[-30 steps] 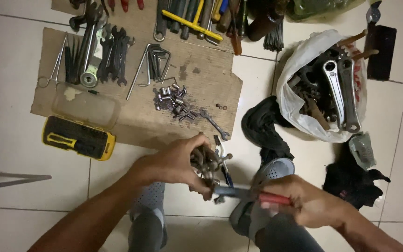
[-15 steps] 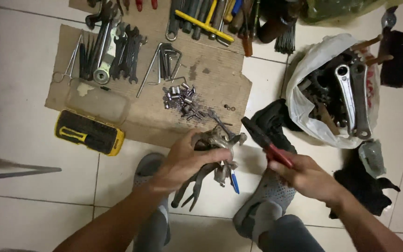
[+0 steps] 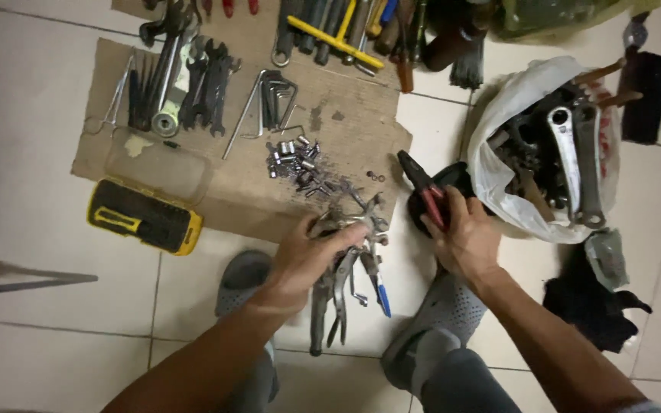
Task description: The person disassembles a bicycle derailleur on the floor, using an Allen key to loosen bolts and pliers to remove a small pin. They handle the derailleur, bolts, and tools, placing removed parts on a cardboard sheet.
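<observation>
On tiled floor, head view: tool sorting partly complete.
Left hand (image 3: 311,256) closed around bundle of pliers (image 3: 342,279) above grey shoes; right hand (image 3: 464,237) fingers curled on red-handled pliers (image 3: 422,187) beside white bag (image 3: 499,153). Wrenches (image 3: 193,84) and sockets (image 3: 300,164) already arrayed on cardboard (image 3: 353,122); bundle not yet laid out.

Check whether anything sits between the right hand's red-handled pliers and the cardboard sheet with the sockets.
Nothing visible does. The right hand holds the red-handled pliers just off the cardboard sheet, by its right edge, with only bare tile between. The sockets lie further left on the cardboard.
</observation>
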